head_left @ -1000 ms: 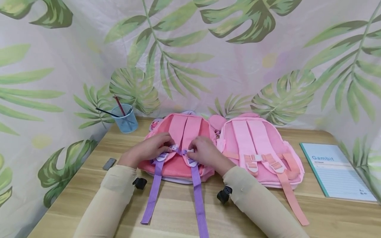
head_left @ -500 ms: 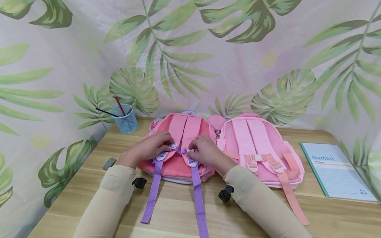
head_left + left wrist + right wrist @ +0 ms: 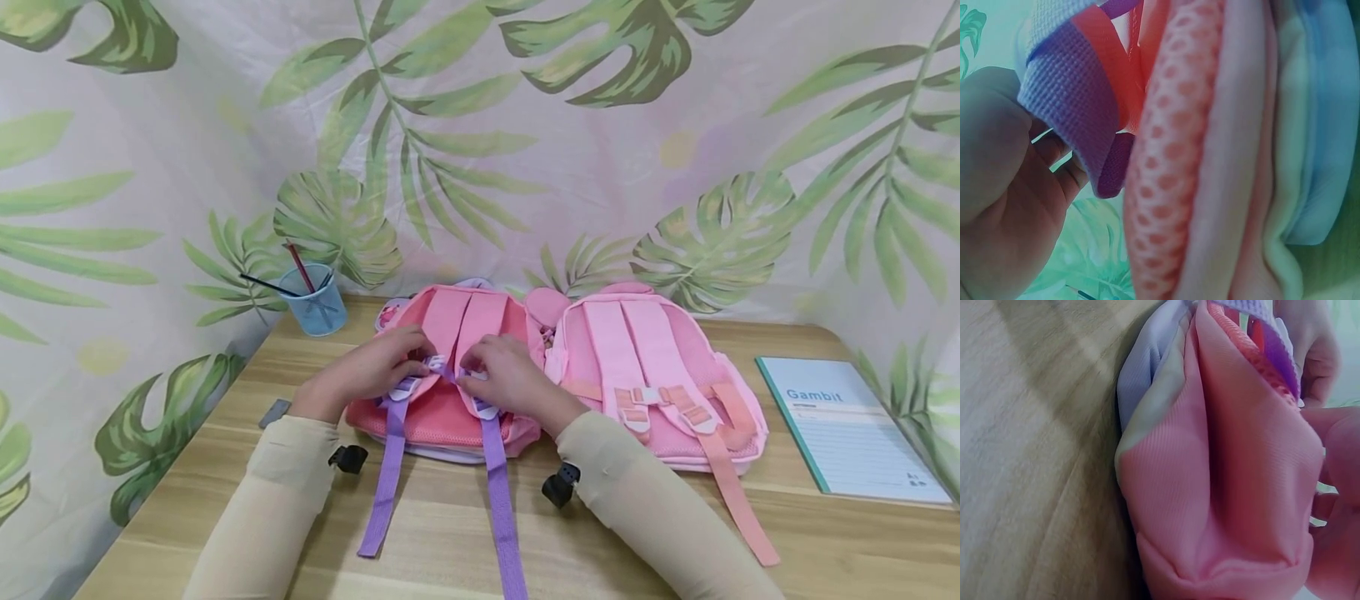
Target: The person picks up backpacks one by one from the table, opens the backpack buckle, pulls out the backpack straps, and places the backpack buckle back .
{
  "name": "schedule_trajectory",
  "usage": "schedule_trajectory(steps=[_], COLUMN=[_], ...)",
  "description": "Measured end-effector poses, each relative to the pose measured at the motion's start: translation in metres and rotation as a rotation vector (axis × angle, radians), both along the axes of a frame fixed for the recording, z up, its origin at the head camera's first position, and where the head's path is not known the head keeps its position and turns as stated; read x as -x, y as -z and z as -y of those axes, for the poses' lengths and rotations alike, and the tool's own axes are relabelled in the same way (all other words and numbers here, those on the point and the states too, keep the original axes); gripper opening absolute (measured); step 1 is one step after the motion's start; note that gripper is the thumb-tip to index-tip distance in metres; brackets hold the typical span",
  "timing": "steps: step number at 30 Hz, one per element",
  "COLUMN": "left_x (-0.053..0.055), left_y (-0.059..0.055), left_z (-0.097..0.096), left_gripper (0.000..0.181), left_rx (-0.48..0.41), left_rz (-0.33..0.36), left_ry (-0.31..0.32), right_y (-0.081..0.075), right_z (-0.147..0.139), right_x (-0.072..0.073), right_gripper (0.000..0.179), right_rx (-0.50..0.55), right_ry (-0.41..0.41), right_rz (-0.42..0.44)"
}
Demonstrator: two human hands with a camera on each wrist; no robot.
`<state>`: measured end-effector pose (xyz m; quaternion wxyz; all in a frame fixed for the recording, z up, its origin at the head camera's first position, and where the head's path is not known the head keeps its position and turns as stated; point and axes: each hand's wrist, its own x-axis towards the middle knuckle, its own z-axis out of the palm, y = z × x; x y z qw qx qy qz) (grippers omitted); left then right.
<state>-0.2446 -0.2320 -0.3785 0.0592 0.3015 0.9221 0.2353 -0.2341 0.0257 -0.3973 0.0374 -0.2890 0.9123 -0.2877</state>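
A coral-pink backpack (image 3: 502, 429) lies back side up on the table, its two shoulder straps (image 3: 446, 317) running down the middle. My left hand (image 3: 371, 367) pinches a white buckle (image 3: 435, 363) on a short purple strap between the shoulder straps. Opposite it, my right hand (image 3: 510, 375) pinches the other side of that chest strap, its fingers covering the piece they hold. Two long purple webbing tails (image 3: 390, 479) hang toward the front edge. In the left wrist view, purple webbing (image 3: 1079, 87) loops beside my palm; the right wrist view shows the bag's pink side (image 3: 1254, 456).
A lighter pink backpack (image 3: 682, 350) with orange webbing and a fastened white chest buckle lies to the right. Beyond it is a Gambit notebook (image 3: 847, 425). A blue pen cup (image 3: 318, 310) stands at the back left, and a small grey block (image 3: 275, 412) lies near my left forearm.
My right hand has shifted slightly left, its fingers now over the white clip that showed earlier. The left hand has moved a little up and left. The backpack stays put.
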Motion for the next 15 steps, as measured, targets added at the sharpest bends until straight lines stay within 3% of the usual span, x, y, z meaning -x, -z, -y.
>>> schedule_trajectory(steps=[15], left_x=[0.001], left_y=[-0.009], left_z=[0.002], left_gripper=[0.016], left_rx=[-0.026], left_rz=[-0.029], left_ry=[0.002], right_y=[-0.004], right_z=[0.013], right_x=[0.001], right_gripper=[0.029], right_rx=[0.006], right_ry=[0.009], right_rz=[-0.024])
